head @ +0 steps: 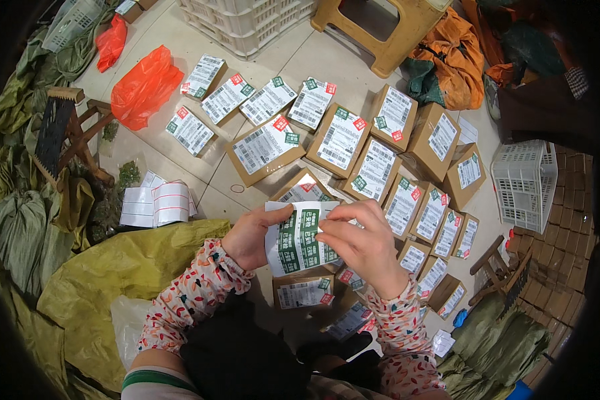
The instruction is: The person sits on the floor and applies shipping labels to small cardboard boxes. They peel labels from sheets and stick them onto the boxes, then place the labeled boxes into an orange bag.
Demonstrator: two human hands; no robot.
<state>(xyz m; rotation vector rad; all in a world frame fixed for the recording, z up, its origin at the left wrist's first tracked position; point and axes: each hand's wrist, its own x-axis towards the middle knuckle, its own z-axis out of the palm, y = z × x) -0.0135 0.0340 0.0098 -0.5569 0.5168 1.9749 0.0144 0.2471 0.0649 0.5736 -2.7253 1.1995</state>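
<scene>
A white sheet of green stickers (300, 240) is held up in front of me, over the boxes. My left hand (252, 235) grips its left edge, the thumb lying on top. At the sheet's right side, my right hand (367, 242) has its thumb and fingertips pinched together against the surface; whether a loose sticker sits between them cannot be made out. Behind the sheet lies a cardboard box (300, 187) with a shipping label and a red sticker, partly hidden. Below it is another labelled cardboard box (304, 294) bearing a green and a red sticker.
Several labelled cardboard boxes (340, 140) cover the tiled floor ahead and to the right. White sheets (162, 205) and a yellow woven sack (145, 265) lie left. A plastic crate (245, 25) and a yellow stool (380, 35) stand ahead; another crate (522, 185) is right.
</scene>
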